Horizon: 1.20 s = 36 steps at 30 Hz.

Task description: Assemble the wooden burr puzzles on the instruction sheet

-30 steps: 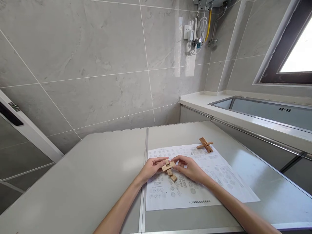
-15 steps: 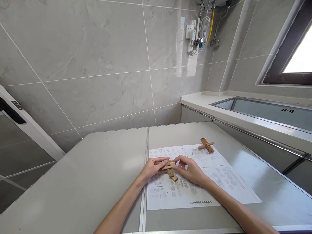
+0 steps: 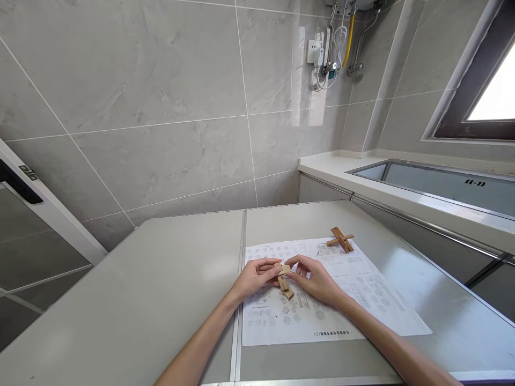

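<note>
Over a printed sheet (image 3: pixel 341 316), my two hands meet at some notched wooden puzzle pieces (image 3: pixel 283 270) fitted across one another. My left hand (image 3: pixel 256 277) pinches their left side between thumb and fingers. The fingertips of my right hand (image 3: pixel 311 276) close on their right end. Just below, another notched wooden piece (image 3: pixel 285 289) slants down toward the sheet; whether it is joined to the held ones I cannot tell. A crossed pair of wooden pieces (image 3: pixel 341 239) lies at the sheet's far right corner, apart from both hands.
The grey table (image 3: pixel 161 279) has a metal seam (image 3: pixel 238 332) running along the sheet's left edge. Behind stands a tiled wall (image 3: pixel 169 96). To the right are a counter (image 3: pixel 322 163) with a sink (image 3: pixel 442 182); a white-framed door (image 3: pixel 52 209) is at left.
The held wooden pieces have turned slightly, and the crossing piece now sits at a different angle between my fingertips. Both hands have stayed in nearly the same place.
</note>
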{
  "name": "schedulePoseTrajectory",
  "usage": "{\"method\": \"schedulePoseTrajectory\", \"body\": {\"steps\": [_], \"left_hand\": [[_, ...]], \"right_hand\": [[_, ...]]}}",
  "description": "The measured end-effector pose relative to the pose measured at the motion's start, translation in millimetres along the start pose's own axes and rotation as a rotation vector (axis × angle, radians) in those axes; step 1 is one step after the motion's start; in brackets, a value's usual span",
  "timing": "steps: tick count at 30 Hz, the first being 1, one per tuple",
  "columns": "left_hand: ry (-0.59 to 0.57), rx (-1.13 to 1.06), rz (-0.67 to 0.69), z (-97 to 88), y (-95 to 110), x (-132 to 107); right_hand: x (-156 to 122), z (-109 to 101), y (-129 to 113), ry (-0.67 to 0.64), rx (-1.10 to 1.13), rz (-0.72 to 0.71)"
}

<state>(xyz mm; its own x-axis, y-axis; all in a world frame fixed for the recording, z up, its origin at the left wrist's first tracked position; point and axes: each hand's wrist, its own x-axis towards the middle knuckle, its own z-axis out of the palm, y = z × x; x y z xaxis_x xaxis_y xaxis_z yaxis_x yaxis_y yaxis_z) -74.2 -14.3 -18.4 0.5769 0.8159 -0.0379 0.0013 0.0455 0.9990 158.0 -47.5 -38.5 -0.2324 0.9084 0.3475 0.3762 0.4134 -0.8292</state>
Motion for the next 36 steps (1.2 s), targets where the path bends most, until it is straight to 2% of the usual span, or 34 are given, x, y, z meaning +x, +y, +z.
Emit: {"method": "schedulePoseTrajectory", "body": {"steps": [4,8,12,16,19,27,32,36], "left_hand": [[-0.002,0.126,0.008,2.9,3.0,-3.4],[0.054,0.382,0.087,9.7,5.2,-6.1],[0.095,0.484,0.136,15.5,8.3,-6.4],[0.14,0.441,0.126,12.4,6.8,-4.0],[0.195,0.338,0.105,5.7,1.7,-1.0],[0.289,0.086,0.069,-1.3,-4.0,4.0],[0.314,0.112,0.083,-0.2,-4.9,3.6],[0.325,0.293,0.11,3.0,-3.2,1.4]], "right_hand": [[0.8,-1.5,0.7,0.013,-0.003,0.025],[1.5,-3.2,0.6,0.042,-0.002,0.055],[1.7,-2.7,-1.0,0.03,0.036,0.078],[2.6,-1.0,-0.1,0.02,0.101,0.138],[2.1,-0.5,1.4,-0.007,0.047,0.158],[-7.2,0.6,-7.5,-0.248,-0.228,-0.026],[-7.3,1.2,-7.5,-0.261,-0.239,-0.073],[-5.5,1.3,-1.7,-0.207,-0.239,-0.012]]}}
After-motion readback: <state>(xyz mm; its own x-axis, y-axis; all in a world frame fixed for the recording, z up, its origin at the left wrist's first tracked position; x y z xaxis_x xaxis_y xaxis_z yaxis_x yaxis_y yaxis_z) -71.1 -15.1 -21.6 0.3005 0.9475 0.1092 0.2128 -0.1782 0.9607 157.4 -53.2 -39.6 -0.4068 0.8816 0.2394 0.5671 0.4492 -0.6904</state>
